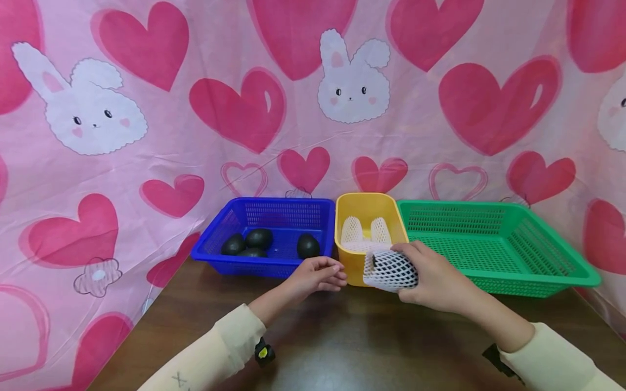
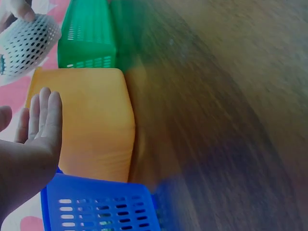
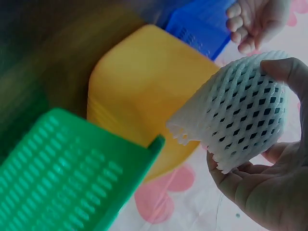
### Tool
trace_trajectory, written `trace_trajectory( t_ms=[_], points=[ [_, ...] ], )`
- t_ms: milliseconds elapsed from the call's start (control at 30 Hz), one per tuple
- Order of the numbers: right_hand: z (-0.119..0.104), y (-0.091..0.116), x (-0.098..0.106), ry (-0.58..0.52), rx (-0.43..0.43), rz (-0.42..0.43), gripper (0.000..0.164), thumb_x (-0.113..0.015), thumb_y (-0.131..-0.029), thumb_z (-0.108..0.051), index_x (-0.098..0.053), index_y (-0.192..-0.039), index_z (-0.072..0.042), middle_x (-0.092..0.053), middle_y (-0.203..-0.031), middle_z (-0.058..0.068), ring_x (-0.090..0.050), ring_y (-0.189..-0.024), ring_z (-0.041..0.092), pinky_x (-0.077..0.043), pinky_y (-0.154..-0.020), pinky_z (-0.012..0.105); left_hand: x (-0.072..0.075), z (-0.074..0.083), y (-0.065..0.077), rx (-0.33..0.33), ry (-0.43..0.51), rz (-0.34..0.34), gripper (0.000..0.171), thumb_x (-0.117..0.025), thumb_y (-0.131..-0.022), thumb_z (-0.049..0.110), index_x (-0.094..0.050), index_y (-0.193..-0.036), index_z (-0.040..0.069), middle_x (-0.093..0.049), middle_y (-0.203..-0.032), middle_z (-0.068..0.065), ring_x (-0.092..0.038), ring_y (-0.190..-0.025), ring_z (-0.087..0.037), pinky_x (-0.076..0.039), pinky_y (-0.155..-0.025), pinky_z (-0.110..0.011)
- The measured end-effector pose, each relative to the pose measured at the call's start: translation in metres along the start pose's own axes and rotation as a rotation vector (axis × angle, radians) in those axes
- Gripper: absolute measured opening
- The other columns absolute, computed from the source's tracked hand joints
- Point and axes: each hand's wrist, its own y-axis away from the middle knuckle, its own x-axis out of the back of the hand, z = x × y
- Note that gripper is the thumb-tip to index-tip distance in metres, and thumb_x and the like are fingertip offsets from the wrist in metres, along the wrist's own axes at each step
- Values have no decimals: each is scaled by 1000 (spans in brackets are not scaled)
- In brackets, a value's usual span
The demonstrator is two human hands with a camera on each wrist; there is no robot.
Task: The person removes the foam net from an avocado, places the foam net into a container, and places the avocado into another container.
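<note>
My right hand [image 1: 432,277] grips an avocado in a white foam net sleeve [image 1: 391,269], with the fruit's dark skin showing through the mesh. In the right wrist view the thumb lies on one side of the sleeve [image 3: 245,108] and the fingers curl round the other. This bundle is in front of the yellow bin [image 1: 348,260], which contains more white foam net sleeves [image 1: 351,231]. My left hand [image 1: 315,279] hovers near the blue basket's front right corner, its fingers loosely bent and holding nothing. Several dark avocados [image 1: 258,238] lie inside the blue basket [image 1: 279,267].
To the right of the yellow bin stands a green basket [image 1: 508,282] with slotted walls. All three containers stand side by side along the back of the brown wooden table [image 1: 342,336]. Behind them hangs a pink cloth [image 1: 415,141] printed with hearts and rabbits.
</note>
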Motion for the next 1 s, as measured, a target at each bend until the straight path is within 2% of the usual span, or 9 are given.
trace_trajectory(
  t_ms=[133,233,300,533,633,767,1000],
  points=[
    [-3,-1,-12,5,24,-26,76,-86,-63,-26,-51,-130,-15,-52,-116,3,-51,-98,21,-54,-74,38,3,-5,1,10,-33,5,35,-54,-100,11,-50,-120,-18,-63,-111,-32,-67,-98,-35,-48,-89,-50],
    [-2,-1,-21,1,50,-40,76,-87,-63,-27,-52,-129,-16,-52,-120,2,-51,-99,20,-52,-77,37,5,-8,3,23,-61,2,33,-54,-100,10,-52,-119,-17,-65,-109,-29,-68,-95,-32,-51,-87,-48],
    [-1,-2,-27,1,63,-54,75,-87,-62,-27,-53,-128,-16,-52,-119,0,-51,-99,19,-51,-79,37,7,-10,4,26,-81,-10,32,-54,-100,9,-53,-118,-17,-64,-110,-29,-67,-97,-35,-52,-86,-46],
    [0,-4,-47,-13,18,-130,73,-88,-62,-27,-54,-126,-16,-53,-115,-3,-51,-95,16,-50,-84,40,10,-13,7,88,-154,-2,26,-56,-99,10,-58,-114,-12,-63,-111,-31,-63,-103,-44,-52,-85,-45],
    [-1,-7,-54,-22,-1,-145,74,-89,-61,-27,-55,-126,-16,-53,-112,-3,-51,-94,16,-51,-84,40,10,-14,9,99,-175,-7,23,-55,-99,8,-59,-111,-10,-63,-109,-30,-63,-102,-43,-52,-85,-46],
    [0,-10,-62,-19,-16,-165,74,-90,-62,-27,-55,-126,-15,-53,-111,-2,-51,-95,17,-51,-85,41,10,-18,10,87,-180,-9,23,-54,-99,4,-58,-112,-14,-63,-108,-33,-64,-100,-43,-52,-84,-47],
    [5,-14,-79,1,8,-191,73,-88,-63,-28,-56,-126,-13,-54,-111,0,-51,-93,16,-48,-88,41,12,-27,10,105,-216,7,21,-56,-96,1,-58,-110,-16,-65,-104,-30,-67,-95,-38,-54,-80,-44]
  ],
)
